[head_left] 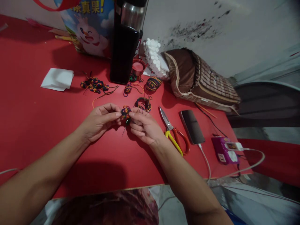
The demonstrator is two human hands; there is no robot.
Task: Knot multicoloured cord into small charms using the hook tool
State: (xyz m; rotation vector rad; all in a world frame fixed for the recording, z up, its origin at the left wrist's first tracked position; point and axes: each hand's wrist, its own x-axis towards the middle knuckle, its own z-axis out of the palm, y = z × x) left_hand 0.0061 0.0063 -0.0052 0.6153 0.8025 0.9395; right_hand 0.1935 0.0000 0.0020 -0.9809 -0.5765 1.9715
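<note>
Between both hands is a small multicoloured crocheted piece [126, 112] in dark blue, orange and red yarn. My left hand [103, 120] pinches its left edge between thumb and fingertips. On the opposite edge, my right hand [144, 123] is closed in a pinch. A thin hook with a dark green handle [127, 121] points down beside the right fingers; how it is held I cannot tell. Just beyond the right hand lies a loose coil of variegated yarn [143, 104]. Farther back are a wound ball of yarn [153, 83] and several finished-looking crocheted pieces [94, 85].
Scissors [172, 125] and a charging phone [192, 126] lie to the right, near a purple box [225, 150] with cables. A black phone [124, 54] stands upright before a steel bottle [132, 15]. Folded white paper [57, 79] is at left; a brown cushion [202, 78] is at back right.
</note>
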